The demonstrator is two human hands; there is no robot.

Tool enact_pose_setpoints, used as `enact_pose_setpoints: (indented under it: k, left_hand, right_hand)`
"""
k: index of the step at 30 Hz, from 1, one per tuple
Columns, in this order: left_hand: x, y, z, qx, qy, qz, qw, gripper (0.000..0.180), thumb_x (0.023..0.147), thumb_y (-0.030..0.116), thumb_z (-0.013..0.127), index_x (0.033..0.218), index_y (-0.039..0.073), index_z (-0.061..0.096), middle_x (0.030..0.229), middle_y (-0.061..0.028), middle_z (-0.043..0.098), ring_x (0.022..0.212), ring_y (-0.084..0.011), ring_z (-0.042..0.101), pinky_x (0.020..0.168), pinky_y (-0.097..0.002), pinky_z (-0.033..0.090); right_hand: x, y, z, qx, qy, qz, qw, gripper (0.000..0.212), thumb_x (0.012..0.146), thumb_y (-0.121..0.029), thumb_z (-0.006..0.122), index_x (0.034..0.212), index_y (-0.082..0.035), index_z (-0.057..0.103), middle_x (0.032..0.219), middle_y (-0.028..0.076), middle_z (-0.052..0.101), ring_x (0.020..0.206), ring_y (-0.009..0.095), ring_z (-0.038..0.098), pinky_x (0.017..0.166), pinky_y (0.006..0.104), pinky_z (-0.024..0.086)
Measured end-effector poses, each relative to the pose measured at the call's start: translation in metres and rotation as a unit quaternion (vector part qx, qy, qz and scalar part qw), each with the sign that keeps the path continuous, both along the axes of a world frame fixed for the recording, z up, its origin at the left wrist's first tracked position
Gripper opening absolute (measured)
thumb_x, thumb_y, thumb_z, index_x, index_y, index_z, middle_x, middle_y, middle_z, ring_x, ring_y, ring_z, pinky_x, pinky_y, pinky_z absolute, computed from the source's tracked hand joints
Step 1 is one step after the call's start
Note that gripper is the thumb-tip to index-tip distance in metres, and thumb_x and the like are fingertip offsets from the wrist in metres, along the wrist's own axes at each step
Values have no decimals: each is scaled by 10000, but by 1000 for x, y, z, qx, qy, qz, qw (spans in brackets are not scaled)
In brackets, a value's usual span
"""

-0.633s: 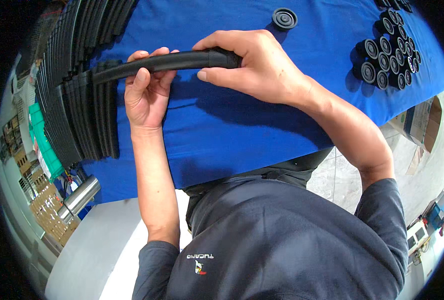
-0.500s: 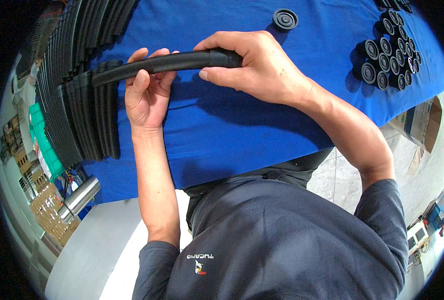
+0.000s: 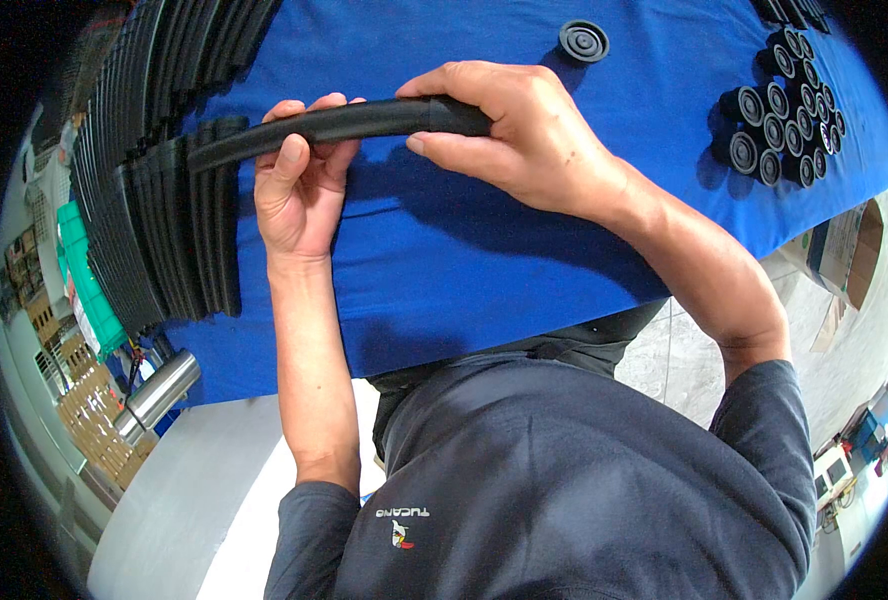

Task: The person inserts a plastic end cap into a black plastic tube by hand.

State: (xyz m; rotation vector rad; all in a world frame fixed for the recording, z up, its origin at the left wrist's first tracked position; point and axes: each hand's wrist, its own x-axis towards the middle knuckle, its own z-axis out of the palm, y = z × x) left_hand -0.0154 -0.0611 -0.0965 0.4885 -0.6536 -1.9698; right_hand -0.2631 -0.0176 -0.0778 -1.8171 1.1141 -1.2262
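Left hand [image 3: 299, 205] had fingers kinda wrapped round a curved, rubbery-looking black tube [image 3: 364, 121], right hand [image 3: 544, 140] had fingers closed around its right end

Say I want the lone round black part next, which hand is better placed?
Probably your right hand: it holds the right end of the black tube, nearer the lone round part. Your left hand holds the tube farther left. The right would need to let go first.

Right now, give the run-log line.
left hand: holds black tube | right hand: holds its right end | black disc: on blue cloth
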Motion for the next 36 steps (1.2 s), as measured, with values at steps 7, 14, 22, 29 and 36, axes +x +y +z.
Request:
enact_pose_setpoints:
  k: [7,14,22,29,36]
  left_hand:
    - [5,-4,-6,-18,25,-39,999,379,916,45,640,1276,12,528,1300,-278,556,1294,-426,475,1072,-499,468]
    - [2,-4,-4,-22,-5,-18,1000,374,913,52,644,1269,11,536,1303,-278,553,1293,-434,474,1068,-503,472]
    - [-1,-3,0,-19,-1,-23,1000,343,913,39,637,1241,-8,548,1297,-291,555,1276,-437,491,1051,-500,482]
    - [1,-4,2,-1,2,-19,1000,330,918,39,633,1228,-30,542,1298,-308,548,1266,-444,502,1034,-489,500]
    - [-6,-4,4,-7,-28,-22,999,332,930,79,633,1226,-30,529,1294,-308,549,1269,-448,498,1042,-492,494]
  right_hand:
    - [0,-2,-3,-62,44,-22,997,295,786,-166,710,1039,-22,666,796,167,647,790,349,661,672,407,531]
    - [-2,-3,5,82,-27,-1,996,324,794,-180,743,1051,0,664,706,114,638,644,243,662,584,347,526]
    - [-5,-3,6,172,-48,51,983,273,792,-122,697,1039,-20,644,832,169,636,815,340,645,661,380,530]
    - [3,-1,6,-122,37,-26,992,298,783,-117,710,1055,-24,632,859,152,616,780,328,649,647,387,537]
    - [2,1,-6,-90,41,-15,995,282,782,-146,701,1031,-30,635,865,158,632,823,352,640,697,425,527]
